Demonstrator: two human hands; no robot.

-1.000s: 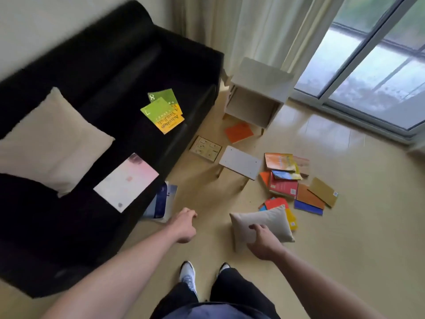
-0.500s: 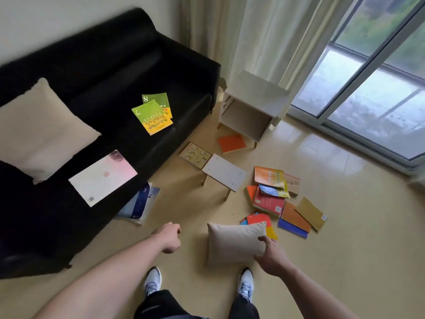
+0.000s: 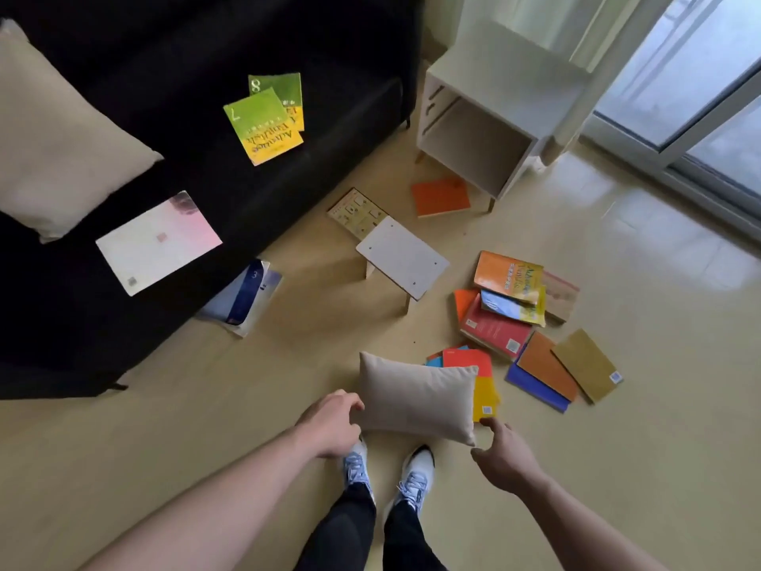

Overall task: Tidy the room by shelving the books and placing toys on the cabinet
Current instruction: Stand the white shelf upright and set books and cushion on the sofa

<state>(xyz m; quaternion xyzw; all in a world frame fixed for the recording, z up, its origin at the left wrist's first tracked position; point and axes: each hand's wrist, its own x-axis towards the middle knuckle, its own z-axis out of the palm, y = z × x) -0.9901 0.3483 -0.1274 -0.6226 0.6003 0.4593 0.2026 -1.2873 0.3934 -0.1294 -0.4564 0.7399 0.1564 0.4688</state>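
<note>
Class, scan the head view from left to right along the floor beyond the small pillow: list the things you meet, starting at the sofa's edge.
Blue-and-white book leaning at the sofa → small white stool → red book → orange book → tan book.

- Black sofa (image 3: 173,47) stands at left on the tan floor (image 3: 617,467).
- Large beige cushion (image 3: 53,133) rests on its seat.
- Small white stool (image 3: 402,257) stands beside the sofa.
- Curtain (image 3: 547,18) hangs before the glass door (image 3: 700,76).

Head camera looks steeply down at floor (image 3: 617,467).
</note>
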